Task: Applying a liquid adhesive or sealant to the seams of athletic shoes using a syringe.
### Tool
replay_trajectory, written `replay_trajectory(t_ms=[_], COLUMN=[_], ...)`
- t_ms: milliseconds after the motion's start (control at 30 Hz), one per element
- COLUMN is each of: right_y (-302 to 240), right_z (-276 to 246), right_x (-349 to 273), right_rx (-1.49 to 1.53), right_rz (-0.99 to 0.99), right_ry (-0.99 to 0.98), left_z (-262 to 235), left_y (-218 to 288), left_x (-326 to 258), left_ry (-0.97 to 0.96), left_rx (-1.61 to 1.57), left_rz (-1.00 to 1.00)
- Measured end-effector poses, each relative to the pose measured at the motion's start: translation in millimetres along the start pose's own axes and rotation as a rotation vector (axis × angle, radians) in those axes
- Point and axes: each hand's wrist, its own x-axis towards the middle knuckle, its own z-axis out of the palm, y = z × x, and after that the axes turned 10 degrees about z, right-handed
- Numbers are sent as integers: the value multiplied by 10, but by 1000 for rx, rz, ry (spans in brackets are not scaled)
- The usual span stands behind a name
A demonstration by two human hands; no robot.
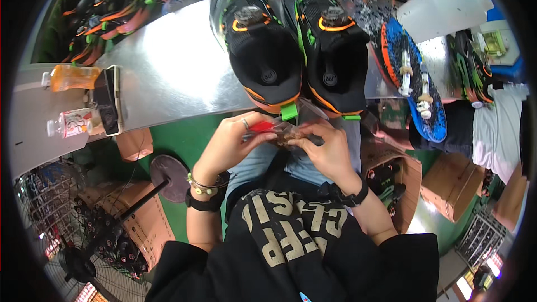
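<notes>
Between my two hands, just off the table's near edge, is a small clear plastic bag (pixel 288 131) with a red part and something brown in or behind it that I cannot make out. My left hand (pixel 238 140) pinches the bag's left side by the red part. My right hand (pixel 327 148) pinches its right side with thumb and fingers. Right beyond my hands stand two black shoes with orange and green trim, a left shoe (pixel 263 50) and a right shoe (pixel 330 50), heels toward me. A green heel tab (pixel 288 112) hangs close above the bag.
The metal table (pixel 162 89) carries a dark phone-like slab (pixel 106 100) and two bottles, one orange (pixel 72 78), one red-labelled (pixel 72 123), at left. Blue-and-black soles (pixel 414 72) and a white jug (pixel 447 8) lie right. Many shoes line the back. Cardboard boxes (pixel 453 184) and a fan (pixel 78 263) stand below.
</notes>
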Motion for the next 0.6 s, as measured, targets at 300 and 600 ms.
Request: replay_trajectory(t_ms=[300,600], right_y=[94,-41], right_z=[-48,7], right_x=[-142,-153], right_rx=[41,157], right_rz=[106,-102], right_ry=[-113,-71], left_z=[121,19], left_y=[76,168], left_x=[-177,-163], left_ry=[-3,45], left_rx=[-275,-129], left_rz=[-73,29])
